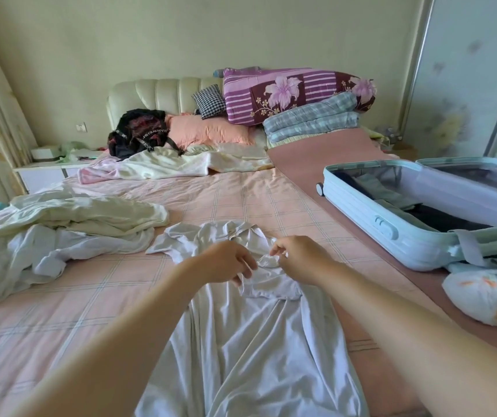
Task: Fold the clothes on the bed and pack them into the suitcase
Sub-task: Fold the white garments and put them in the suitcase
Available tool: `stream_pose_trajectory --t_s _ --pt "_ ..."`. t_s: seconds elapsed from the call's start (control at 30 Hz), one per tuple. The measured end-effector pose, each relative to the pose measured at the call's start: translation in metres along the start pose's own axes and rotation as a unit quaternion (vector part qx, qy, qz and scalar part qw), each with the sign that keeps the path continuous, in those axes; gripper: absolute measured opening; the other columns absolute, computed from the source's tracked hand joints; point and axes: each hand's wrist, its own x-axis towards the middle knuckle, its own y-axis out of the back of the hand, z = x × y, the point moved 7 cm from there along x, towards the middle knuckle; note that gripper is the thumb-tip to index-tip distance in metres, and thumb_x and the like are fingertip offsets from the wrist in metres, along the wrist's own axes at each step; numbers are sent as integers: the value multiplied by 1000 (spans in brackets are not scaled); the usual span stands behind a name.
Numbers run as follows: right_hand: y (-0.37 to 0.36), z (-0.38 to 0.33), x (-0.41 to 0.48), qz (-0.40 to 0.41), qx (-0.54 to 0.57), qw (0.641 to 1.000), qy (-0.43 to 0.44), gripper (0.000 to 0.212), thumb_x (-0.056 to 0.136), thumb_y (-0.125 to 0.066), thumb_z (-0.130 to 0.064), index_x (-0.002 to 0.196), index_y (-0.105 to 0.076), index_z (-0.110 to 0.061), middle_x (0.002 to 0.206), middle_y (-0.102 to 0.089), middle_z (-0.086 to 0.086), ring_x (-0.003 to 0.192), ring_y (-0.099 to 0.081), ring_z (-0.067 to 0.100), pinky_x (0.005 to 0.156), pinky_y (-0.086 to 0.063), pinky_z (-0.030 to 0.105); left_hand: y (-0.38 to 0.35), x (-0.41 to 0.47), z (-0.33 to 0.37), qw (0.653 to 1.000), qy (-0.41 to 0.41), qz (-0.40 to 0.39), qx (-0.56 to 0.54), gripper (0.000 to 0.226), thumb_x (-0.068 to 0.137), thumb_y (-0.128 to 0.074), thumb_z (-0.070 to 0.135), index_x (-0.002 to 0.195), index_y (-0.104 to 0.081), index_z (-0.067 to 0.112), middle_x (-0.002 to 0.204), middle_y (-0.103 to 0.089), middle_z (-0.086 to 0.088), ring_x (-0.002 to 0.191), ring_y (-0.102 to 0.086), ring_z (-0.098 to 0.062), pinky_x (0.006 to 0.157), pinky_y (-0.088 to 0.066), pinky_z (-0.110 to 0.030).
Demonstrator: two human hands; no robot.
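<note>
While we lean over the near edge of the bed [235, 191], our two hands meet above a white garment [256, 341] spread lengthways down the middle of the sheet, with its collared end toward the headboard and its lower part running off the near edge. Our left hand [229, 261] has its fingers curled down into the cloth and grips a fold. Our right hand [296, 255], close beside it but not touching, pinches a small ridge of the same cloth between thumb and fingertips.

Along the right edge of the bed a pale blue suitcase [391, 227] lies open on a dusty-pink mat [316, 152] — dark and grey-green pieces lie inside its nearer half. Just beside its near corner sits a white bundle with orange marks [487, 293].

By the left edge a heap of white and cream clothes [60, 230] lies crumpled. At the head end we see a black backpack [142, 130], a peach pillow [211, 130] and a purple flowered quilt [295, 91].
</note>
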Motion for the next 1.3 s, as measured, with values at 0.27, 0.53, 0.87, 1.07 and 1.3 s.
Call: stream_pose_trajectory --t_s 0.27,0.53,0.87,1.07,1.3 --pt "-35 32 66 -170 -164 971 40 68 77 -68 -29 138 -48 -53 144 -45 -12 120 -57 20 89 -50 32 25 100 -37 899 16 55 435 61 95 -46 5 141 -45 45 148 -35 0 129 -48 -28 98 -48 -44" --pt "-1 89 112 121 -54 988 -73 13 87 -51 -18 78 -60 -22 79 -62 -1 77 -57 29 60 -35 29 69 170 -33 910 -3 214 354 22 100 -45 22 109 -65 19 95 -71 -6 89 -68 -29 71 -49 -32" --pt "-3 133 131 174 -112 969 -137 47 82 -62 -15 127 -51 -16 122 -50 8 112 -50 31 89 -41 39 56 223 -69 958 28 174 225 70 88 -47 2 149 -34 33 143 -50 -4 129 -48 -27 107 -37 -38" --pt "-26 64 121 -1 48 997 62 16 81 -61 -40 75 -64 -26 85 -65 -10 82 -61 12 82 -53 38 58 202 -95 937 10 164 308 42 96 -43 15 131 -55 35 123 -52 -6 113 -53 -33 93 -44 -39" --pt "-46 51 110 -106 32 993 46 15 77 -81 -40 79 -73 -28 74 -66 -17 70 -58 -5 65 -43 13 112 154 -106 806 198 246 501 39 100 -39 10 134 -57 10 135 -45 -9 124 -48 -29 93 -49 -35"
